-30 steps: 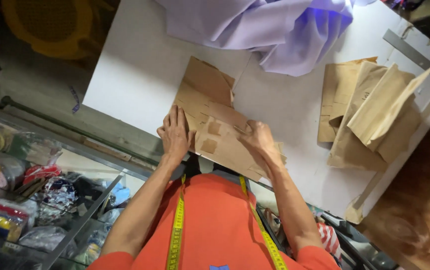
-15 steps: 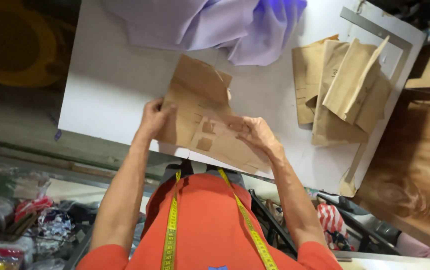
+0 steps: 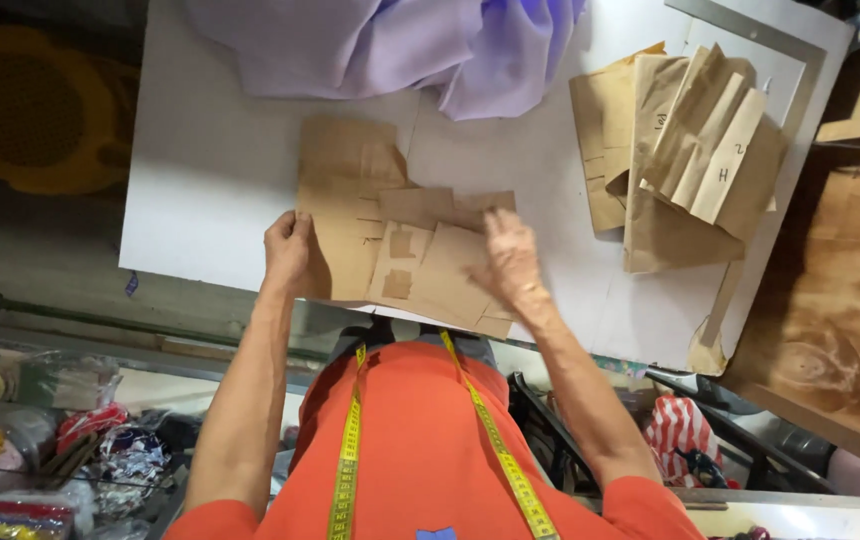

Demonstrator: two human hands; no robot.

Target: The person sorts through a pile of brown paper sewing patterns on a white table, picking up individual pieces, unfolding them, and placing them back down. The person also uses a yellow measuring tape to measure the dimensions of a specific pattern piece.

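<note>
Several brown paper pattern pieces [image 3: 390, 230] lie overlapped near the front edge of a white table [image 3: 210, 180]. My left hand [image 3: 288, 250] grips the left edge of the largest piece, thumb on top. Blurred by motion, my right hand [image 3: 510, 262] lies spread on the right end of the smaller pieces with its fingers apart. I wear an orange shirt with a yellow measuring tape [image 3: 350, 440] around my neck.
Lilac fabric [image 3: 400, 45] is heaped at the table's far side. A stack of folded brown paper patterns [image 3: 690, 160] and a metal square [image 3: 750, 32] lie at the right. A wooden surface [image 3: 835, 300] adjoins on the right; a yellow basket [image 3: 40, 110] sits left on the floor.
The paper pieces have been fanned out and laid flatter on the table. My right hand slid rightward across them while my left hand kept the left edge.
</note>
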